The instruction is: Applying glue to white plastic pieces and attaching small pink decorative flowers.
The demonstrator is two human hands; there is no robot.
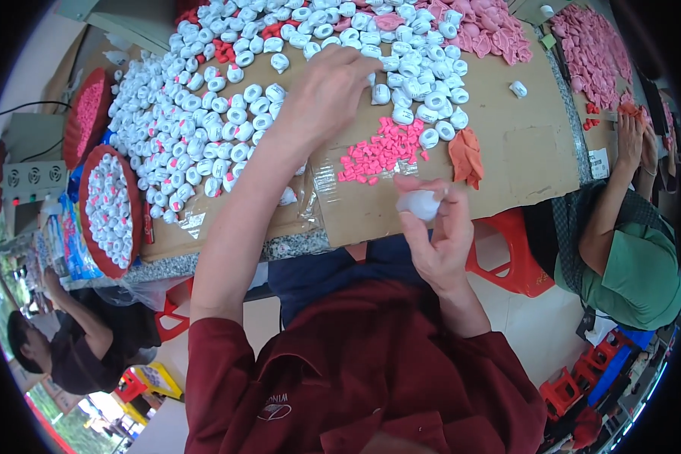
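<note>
My right hand (pixel 440 234) pinches a smooth white rounded piece (pixel 420 203) between thumb and fingers, just off the table's near edge. My left hand (pixel 331 89) reaches forward into a spread of white rounded hollow pieces (pixel 431 79). Its fingers are bent down among them and closed together; what lies between the fingertips is hidden. Between my hands lies a heap of small bright pink pieces (pixel 382 153). To its right is a limp orange piece (pixel 466 157). Many white pieces on the left (pixel 223 147) show pink bits in them.
Cardboard (pixel 537 163) covers the table. Pink limp pieces (pixel 484 29) lie at the back right, red pieces (pixel 225 51) at the back left. A red-brown bowl (pixel 136 227) of white pieces stands left. A person in green (pixel 635 265) works at right, another person (pixel 91 333) at left.
</note>
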